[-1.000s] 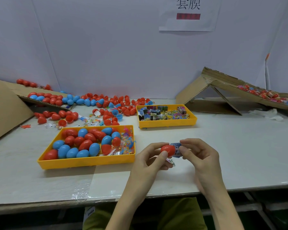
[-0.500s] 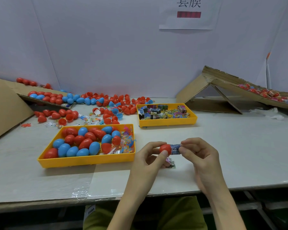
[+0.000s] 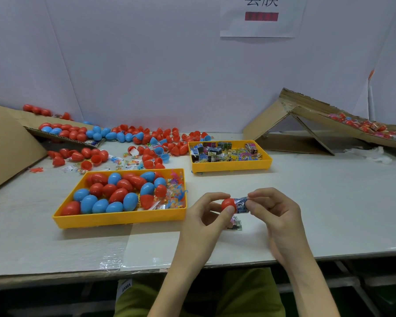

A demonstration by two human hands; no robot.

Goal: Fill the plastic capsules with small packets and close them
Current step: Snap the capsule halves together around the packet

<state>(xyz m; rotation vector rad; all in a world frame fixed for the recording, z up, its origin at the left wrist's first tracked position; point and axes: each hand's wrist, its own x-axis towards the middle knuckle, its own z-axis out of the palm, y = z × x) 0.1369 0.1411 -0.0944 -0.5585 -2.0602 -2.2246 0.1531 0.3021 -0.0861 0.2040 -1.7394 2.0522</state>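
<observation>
My left hand (image 3: pixel 204 216) grips a red capsule half (image 3: pixel 228 204) between thumb and fingers above the table's front. My right hand (image 3: pixel 274 209) pinches a small blue-and-white packet (image 3: pixel 241 204) whose left end sits in the capsule's mouth. Another small packet (image 3: pixel 235 223) shows just below, partly hidden by my left fingers. A yellow tray (image 3: pixel 114 219) to the left holds closed red and blue capsules and small toy bags. A second yellow tray (image 3: pixel 231 167) behind holds several folded packets.
Loose red and blue capsule halves (image 3: pixel 146 143) lie scattered at the back left by a cardboard ramp (image 3: pixel 12 143). A cardboard chute (image 3: pixel 306 117) with wrapped capsules rises at the right. Crumpled plastic (image 3: pixel 375 154) lies beneath it. The table edge runs just under my wrists.
The packet has gone a little further into the red capsule half. Both hands stay nearly in place above the table's front.
</observation>
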